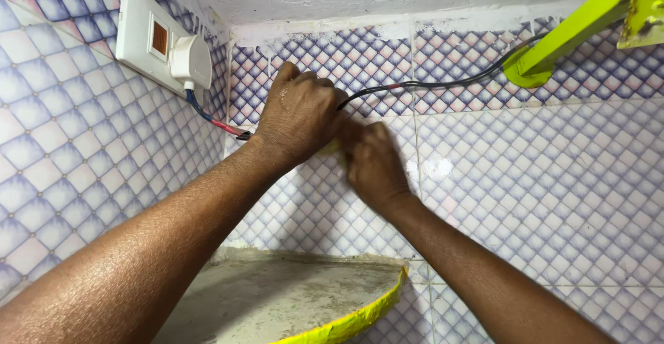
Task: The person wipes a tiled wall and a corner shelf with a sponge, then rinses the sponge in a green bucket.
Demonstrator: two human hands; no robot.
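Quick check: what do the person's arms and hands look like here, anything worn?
Both forearms are bare as far as the frame shows: no sleeves, gloves, watch or bands in view. The left hand and right hand show no rings on the visible sides. The left forearm looks damp, with a light sheen. No markings or tattoos are visible.

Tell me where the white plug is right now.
In the head view the white plug sits upper left, in the white switch plate on the left tiled wall, above the left hand.

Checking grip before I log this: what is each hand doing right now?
Left hand: closed on the thin black cable.
Right hand: closed against the tiled wall; contents hidden.
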